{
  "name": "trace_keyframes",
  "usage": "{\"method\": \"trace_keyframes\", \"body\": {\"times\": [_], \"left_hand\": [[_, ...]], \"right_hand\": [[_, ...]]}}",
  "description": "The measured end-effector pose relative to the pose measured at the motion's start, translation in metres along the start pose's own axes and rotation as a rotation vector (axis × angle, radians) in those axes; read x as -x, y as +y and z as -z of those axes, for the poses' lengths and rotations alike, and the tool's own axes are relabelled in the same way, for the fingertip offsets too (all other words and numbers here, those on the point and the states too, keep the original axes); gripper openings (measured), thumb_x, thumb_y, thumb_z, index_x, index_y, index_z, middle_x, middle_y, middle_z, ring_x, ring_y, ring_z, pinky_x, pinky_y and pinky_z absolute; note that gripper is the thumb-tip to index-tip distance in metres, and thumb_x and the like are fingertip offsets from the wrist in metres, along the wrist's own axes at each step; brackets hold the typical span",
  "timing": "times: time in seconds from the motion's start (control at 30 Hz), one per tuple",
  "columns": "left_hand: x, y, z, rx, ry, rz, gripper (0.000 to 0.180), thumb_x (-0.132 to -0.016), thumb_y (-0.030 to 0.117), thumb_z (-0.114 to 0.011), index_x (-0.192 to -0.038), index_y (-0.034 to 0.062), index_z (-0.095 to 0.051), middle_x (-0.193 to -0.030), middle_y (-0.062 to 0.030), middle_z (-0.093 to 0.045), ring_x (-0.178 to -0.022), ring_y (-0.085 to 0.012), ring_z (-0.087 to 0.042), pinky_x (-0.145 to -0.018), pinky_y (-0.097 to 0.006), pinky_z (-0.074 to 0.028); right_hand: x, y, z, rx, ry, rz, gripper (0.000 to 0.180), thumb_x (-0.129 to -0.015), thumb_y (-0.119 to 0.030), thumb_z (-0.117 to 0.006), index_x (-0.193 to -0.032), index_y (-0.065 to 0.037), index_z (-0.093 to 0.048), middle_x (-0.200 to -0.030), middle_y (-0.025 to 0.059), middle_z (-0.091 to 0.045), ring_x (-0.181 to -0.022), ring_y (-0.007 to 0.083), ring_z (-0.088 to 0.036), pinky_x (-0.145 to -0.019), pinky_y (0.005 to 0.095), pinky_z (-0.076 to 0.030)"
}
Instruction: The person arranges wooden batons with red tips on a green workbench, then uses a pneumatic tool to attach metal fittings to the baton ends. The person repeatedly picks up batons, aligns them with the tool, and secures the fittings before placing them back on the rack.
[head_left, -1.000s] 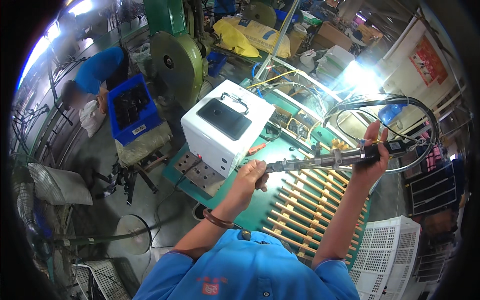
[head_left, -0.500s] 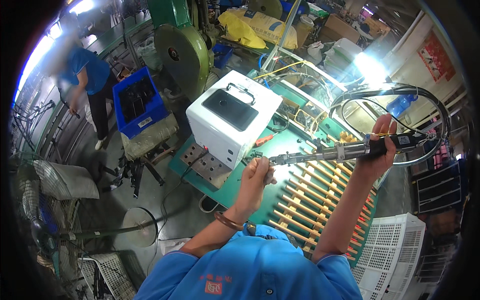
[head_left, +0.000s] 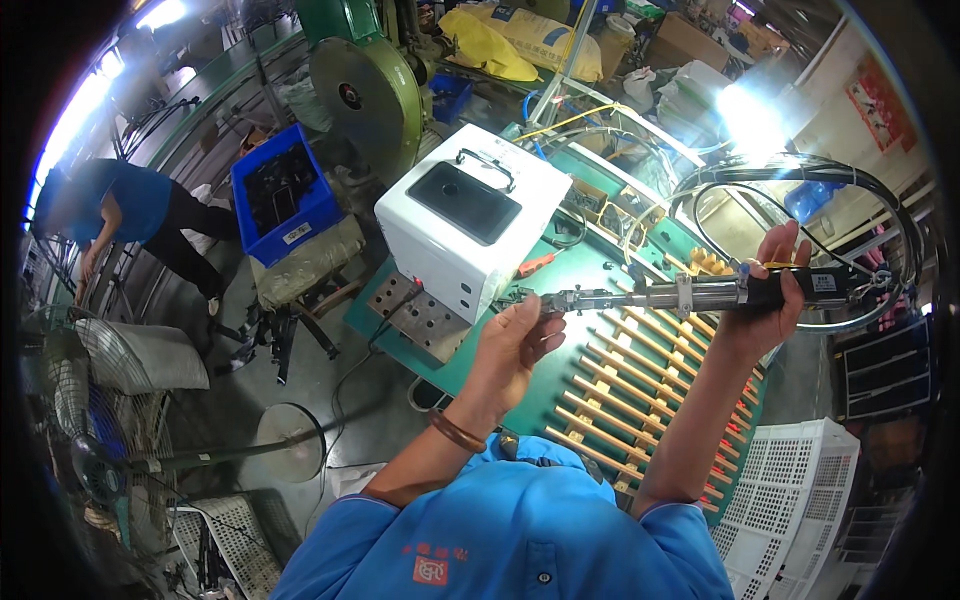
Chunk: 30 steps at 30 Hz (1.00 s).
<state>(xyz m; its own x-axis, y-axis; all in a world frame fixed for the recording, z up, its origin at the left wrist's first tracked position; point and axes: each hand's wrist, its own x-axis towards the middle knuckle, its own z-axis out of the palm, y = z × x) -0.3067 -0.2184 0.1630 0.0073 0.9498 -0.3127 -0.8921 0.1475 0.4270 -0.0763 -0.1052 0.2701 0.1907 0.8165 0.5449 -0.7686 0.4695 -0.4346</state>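
Observation:
My right hand [head_left: 768, 298] is wrapped around the black rear body of a long handheld power tool [head_left: 712, 294], which lies nearly level above the bench. Its slim silver front end points left, toward my left hand [head_left: 515, 345]. The fingers of that hand are bent in a pinch right at the tool's tip. Whatever they hold is too small and too covered to make out. Under the tool lies a rack of parallel wooden rods [head_left: 610, 400] with red ends on the near right side.
A white box-shaped machine [head_left: 470, 225] stands on a metal block with holes [head_left: 415, 315], left on the green bench [head_left: 520, 420]. Coiled black cable [head_left: 905, 230] hangs behind the tool. A blue crate [head_left: 285, 195], a fan [head_left: 75, 420], a white basket [head_left: 790, 500] and a co-worker [head_left: 150, 210] surround the bench.
My left fingers have loosened somewhat and sit slightly lower against the tool's tip. The tool has levelled out a little. The co-worker at the far left has bent down.

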Motion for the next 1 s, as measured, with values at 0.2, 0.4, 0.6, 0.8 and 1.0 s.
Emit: {"method": "trace_keyframes", "body": {"times": [0.2, 0.4, 0.6, 0.8, 1.0], "left_hand": [[-0.007, -0.012, 0.001, -0.081, 0.061, -0.045, 0.016, -0.088, 0.017, -0.063, -0.092, 0.0025, -0.058, -0.087, -0.0076, -0.065, -0.075, -0.0138, -0.064, -0.073, -0.026, -0.054], [-0.004, -0.005, 0.001, -0.058, 0.026, -0.092, 0.015, -0.089, 0.018, -0.061, -0.088, 0.0040, -0.057, -0.083, -0.0076, -0.065, -0.072, -0.0133, -0.063, -0.071, -0.027, -0.053], [-0.004, -0.005, 0.005, -0.160, 0.047, -0.075, 0.018, -0.090, 0.022, -0.059, -0.083, 0.0057, -0.056, -0.078, -0.0056, -0.063, -0.067, -0.0119, -0.060, -0.068, -0.027, -0.051], [-0.013, -0.006, -0.002, -0.208, 0.071, -0.215, 0.019, -0.090, 0.021, -0.060, -0.080, 0.0067, -0.054, -0.080, -0.0056, -0.063, -0.072, -0.0109, -0.060, -0.072, -0.026, -0.049], [-0.011, -0.008, 0.002, -0.044, 0.000, -0.192, 0.010, -0.089, 0.016, -0.061, -0.087, 0.0073, -0.056, -0.083, -0.0043, -0.063, -0.079, -0.0133, -0.062, -0.080, -0.028, -0.050]], "right_hand": [[0.003, -0.003, 0.000, 0.049, 0.034, 0.023, 0.046, -0.082, -0.002, -0.050, -0.127, -0.004, -0.045, -0.133, 0.0164, -0.047, -0.122, 0.0240, -0.048, -0.068, 0.0264, -0.049], [0.001, 0.000, -0.008, 0.060, 0.048, 0.032, 0.046, -0.079, -0.001, -0.052, -0.124, -0.001, -0.045, -0.125, 0.0137, -0.053, -0.120, 0.0200, -0.047, -0.066, 0.0245, -0.049], [-0.005, -0.003, 0.004, 0.033, 0.106, -0.016, 0.044, -0.080, -0.001, -0.051, -0.123, -0.001, -0.043, -0.127, 0.0155, -0.050, -0.121, 0.0206, -0.045, -0.065, 0.0241, -0.048], [-0.009, -0.012, 0.006, 0.091, 0.174, -0.093, 0.046, -0.082, -0.001, -0.050, -0.127, -0.004, -0.039, -0.129, 0.0207, -0.045, -0.123, 0.0308, -0.045, -0.072, 0.0310, -0.053], [0.002, -0.013, 0.004, 0.067, 0.167, -0.021, 0.050, -0.083, -0.001, -0.048, -0.130, -0.007, -0.035, -0.129, 0.0205, -0.047, -0.121, 0.0260, -0.047, -0.070, 0.0277, -0.052]]}}
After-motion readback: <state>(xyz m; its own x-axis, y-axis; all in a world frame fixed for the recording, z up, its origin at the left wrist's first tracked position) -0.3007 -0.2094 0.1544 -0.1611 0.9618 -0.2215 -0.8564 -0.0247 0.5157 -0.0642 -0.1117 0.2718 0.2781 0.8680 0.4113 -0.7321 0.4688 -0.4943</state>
